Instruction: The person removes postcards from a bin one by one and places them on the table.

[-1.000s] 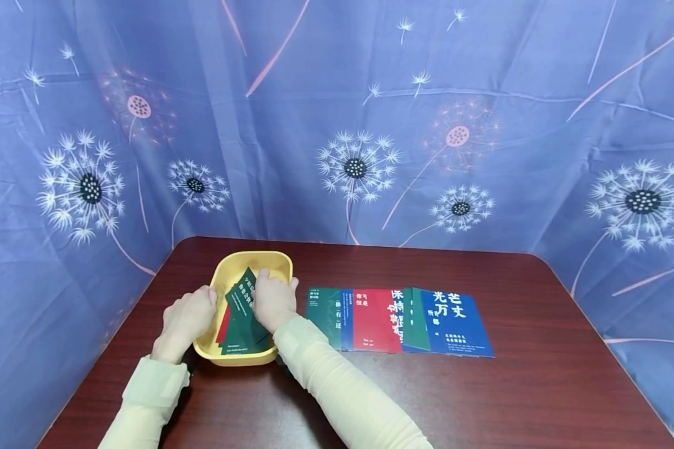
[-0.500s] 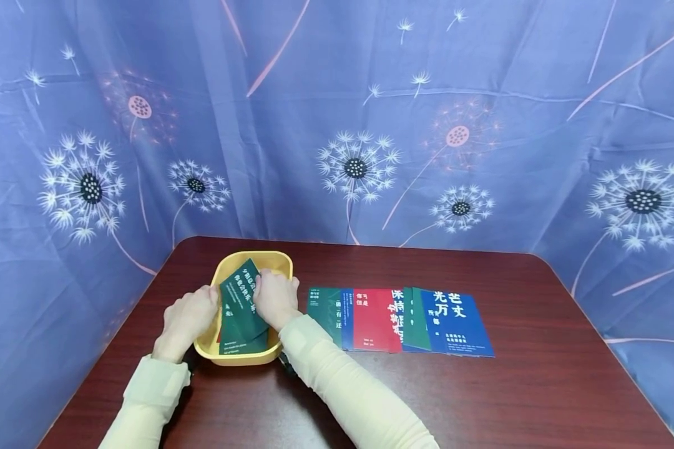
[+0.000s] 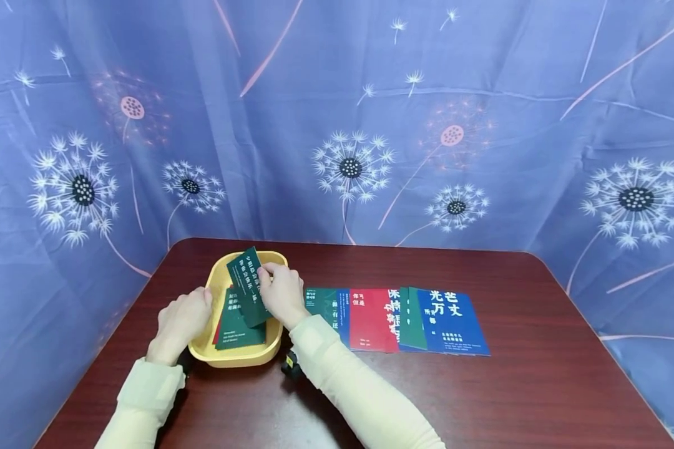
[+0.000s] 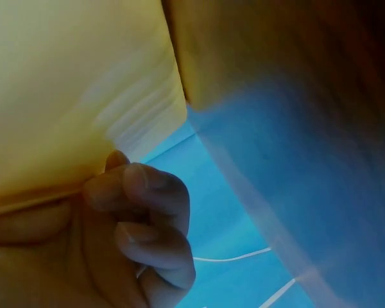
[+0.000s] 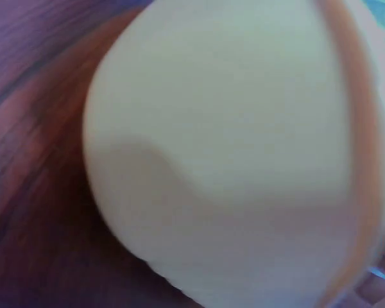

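On the left of the table stands a yellow plastic basin (image 3: 236, 362). My left hand (image 3: 182, 318) grips its left rim; the left wrist view has the curled fingers (image 4: 155, 192) against the basin's outer wall (image 4: 64, 83). My right hand (image 3: 283, 293) pinches a dark green card (image 3: 247, 290) with white writing, held tilted over the basin. Below it, another green card (image 3: 238, 333) lies inside, with a red edge showing under it. The basin wall (image 5: 231, 96) fills most of the right wrist view, where only a bit of hand shows at the lower right corner.
Right of the basin, overlapping cards lie in a row on the dark red wooden table (image 3: 517, 312): green (image 3: 319, 299), red (image 3: 373, 321) and blue (image 3: 457, 324) ones among them. A blue curtain (image 3: 292, 125) with dandelion prints hangs behind the table.
The right hand has drawn the green card up from the other cards, raising it over the basin. My left hand stays on the rim. The head view has shifted slightly.
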`<state>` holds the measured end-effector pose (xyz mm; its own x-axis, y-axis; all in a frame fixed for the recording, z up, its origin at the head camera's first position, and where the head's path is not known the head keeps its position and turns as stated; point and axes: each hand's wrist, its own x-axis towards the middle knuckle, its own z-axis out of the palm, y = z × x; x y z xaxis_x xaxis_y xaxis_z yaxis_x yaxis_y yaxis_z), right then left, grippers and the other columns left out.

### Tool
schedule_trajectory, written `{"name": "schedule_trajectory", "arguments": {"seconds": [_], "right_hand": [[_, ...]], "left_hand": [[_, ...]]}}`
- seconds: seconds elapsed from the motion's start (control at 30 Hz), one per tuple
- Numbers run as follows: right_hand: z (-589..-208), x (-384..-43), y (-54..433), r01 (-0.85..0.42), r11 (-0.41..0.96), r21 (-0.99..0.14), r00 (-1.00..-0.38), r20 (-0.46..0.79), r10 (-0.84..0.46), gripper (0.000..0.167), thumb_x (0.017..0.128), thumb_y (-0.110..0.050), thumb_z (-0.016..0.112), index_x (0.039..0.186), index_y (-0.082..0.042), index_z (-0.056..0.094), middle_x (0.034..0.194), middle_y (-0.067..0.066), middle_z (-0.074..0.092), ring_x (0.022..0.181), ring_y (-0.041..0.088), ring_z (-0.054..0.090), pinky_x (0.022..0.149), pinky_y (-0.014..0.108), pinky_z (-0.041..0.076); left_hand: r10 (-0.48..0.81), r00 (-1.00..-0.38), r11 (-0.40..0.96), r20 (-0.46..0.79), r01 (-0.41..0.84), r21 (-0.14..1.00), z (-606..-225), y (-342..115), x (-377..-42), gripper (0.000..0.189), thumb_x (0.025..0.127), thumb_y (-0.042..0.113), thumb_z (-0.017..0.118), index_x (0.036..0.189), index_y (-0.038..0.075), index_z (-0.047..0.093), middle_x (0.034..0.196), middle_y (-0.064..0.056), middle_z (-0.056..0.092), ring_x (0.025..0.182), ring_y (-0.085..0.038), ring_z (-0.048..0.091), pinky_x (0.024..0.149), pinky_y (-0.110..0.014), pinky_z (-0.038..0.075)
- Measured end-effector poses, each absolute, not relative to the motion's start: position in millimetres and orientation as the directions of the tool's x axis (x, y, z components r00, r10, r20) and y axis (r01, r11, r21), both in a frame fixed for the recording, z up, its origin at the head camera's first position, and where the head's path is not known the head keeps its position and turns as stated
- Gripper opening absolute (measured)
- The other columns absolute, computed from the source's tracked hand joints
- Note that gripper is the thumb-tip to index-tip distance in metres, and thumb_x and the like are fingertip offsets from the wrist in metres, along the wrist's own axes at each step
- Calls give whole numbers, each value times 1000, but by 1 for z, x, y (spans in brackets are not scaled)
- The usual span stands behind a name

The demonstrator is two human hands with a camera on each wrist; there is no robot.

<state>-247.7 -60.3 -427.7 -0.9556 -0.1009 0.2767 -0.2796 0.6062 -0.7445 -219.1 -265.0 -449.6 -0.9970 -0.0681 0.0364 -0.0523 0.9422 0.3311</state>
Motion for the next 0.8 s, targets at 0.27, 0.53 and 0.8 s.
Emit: {"name": "schedule_trajectory", "arguments": {"seconds": [0.27, 0.53, 0.8], "right_hand": [[-408, -247, -33, -260, 555, -790, -960, 272, -64, 19, 99, -27, 57, 97, -19, 74, 65, -11, 59, 66, 12, 57, 69, 37, 45], [-384, -245, 14, -280, 499, -820, -952, 305, -32, 11, 95, -18, 64, 90, -10, 69, 61, -5, 62, 52, 9, 57, 55, 27, 44], [-378, -237, 78, -256, 525, -812, -961, 273, -47, 9, 96, -14, 61, 93, -8, 67, 67, -2, 62, 56, 13, 51, 60, 32, 43]], "left_hand": [[-58, -998, 944, 25, -47, 327, -448, -265, -219, 50, 105, 31, 22, 98, -3, 58, 90, -33, 61, 79, -51, 59, 59, -59, 43], [-58, -998, 944, 23, -48, 326, -446, -265, -218, 49, 105, 31, 23, 99, -3, 58, 92, -33, 61, 80, -52, 59, 59, -59, 43], [-58, -998, 946, 14, -51, 320, -446, -264, -218, 51, 105, 32, 21, 99, -3, 58, 91, -33, 61, 81, -51, 59, 59, -59, 43]]}}
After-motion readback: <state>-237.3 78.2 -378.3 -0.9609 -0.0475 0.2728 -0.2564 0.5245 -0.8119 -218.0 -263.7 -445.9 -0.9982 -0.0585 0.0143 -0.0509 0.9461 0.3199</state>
